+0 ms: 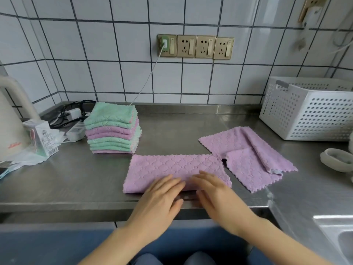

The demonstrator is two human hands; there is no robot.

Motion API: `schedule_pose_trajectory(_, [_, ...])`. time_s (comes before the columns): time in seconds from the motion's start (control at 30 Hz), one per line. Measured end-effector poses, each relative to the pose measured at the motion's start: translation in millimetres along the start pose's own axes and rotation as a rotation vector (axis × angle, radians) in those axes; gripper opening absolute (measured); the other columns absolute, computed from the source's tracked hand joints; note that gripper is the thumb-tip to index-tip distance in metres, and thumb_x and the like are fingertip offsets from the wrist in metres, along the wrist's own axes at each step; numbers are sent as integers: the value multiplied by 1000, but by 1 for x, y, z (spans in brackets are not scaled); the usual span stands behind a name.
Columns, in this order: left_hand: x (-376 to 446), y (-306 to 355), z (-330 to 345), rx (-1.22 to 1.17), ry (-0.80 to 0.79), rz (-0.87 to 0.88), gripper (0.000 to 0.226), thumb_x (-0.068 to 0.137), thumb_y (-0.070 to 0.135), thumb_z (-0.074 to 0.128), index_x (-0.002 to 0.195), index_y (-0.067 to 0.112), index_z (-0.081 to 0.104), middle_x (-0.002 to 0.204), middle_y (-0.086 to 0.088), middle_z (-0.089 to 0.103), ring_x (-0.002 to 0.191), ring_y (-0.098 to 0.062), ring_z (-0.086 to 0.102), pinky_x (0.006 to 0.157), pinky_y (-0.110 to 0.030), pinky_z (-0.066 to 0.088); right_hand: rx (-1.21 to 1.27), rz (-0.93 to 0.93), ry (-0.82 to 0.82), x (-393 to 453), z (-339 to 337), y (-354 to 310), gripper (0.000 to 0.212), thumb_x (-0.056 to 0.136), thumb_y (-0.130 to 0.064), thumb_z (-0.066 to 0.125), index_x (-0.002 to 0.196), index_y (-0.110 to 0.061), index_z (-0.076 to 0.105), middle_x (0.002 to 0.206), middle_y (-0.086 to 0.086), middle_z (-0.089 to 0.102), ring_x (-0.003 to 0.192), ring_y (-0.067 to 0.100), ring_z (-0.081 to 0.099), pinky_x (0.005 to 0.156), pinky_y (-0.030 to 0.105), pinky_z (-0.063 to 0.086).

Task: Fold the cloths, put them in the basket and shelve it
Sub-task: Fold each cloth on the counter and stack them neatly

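Both flat hands, left (162, 194) and right (212, 190), grasping nothing, press the half-folded cloth (172, 167) at the worktop (57, 178) edge; next probably calls for folding it across.

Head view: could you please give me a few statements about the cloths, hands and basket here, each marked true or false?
1. Both hands, left hand and right hand, rest flat on the folded purple cloth. True.
2. The white basket already holds folded cloths. False: no cloth shows in it; its inside is mostly hidden.
3. The stack of folded cloths mixes green and purple. True.
4. The second purple cloth lies inside the basket. False: it lies loosely on the steel counter, beside the folded one.
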State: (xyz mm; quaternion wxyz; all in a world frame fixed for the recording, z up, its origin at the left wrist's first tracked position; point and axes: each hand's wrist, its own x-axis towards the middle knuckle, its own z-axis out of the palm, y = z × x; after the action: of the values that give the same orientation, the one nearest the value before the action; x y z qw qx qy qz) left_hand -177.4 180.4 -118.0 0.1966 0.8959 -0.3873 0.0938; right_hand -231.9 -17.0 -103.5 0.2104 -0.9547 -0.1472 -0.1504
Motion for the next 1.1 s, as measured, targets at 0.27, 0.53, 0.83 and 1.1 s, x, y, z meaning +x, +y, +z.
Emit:
schedule_pose_trajectory(0.27, [-34,-19,-10,225,-58,-67,57,90,52,33,126,19,62,134,6,57,125,-18,53,105,-30,25,-152,-7,12,-25,0,27,35,96,-12,49,129,-14,58,133,-3,55,123,18,52,107,26,37])
schedule_pose_trajectory(0.53, [-63,-47,-19,148,2,-288,101,71,79,-14,147,29,30,153,19,18,143,-1,3,116,-24,1,-65,116,60,-36,-18,48,26,92,-18,59,116,-20,68,121,-10,60,106,9,61,92,22,48])
schedule_pose_trajectory(0.83, [-28,-8,-6,81,-30,-147,51,96,49,39,144,30,38,152,16,32,145,-9,15,114,-26,-6,-184,74,44,-11,-22,49,18,92,-14,61,107,-15,71,93,0,66,86,24,60,75,34,51])
schedule_pose_trajectory(1.1, [-4,16,24,11,-24,59,60,93,50,39,148,38,19,154,18,26,145,-5,15,109,-15,-11,12,-54,74,-26,-34,-9,12,87,-14,67,95,-22,70,78,-8,59,67,4,53,63,22,47])
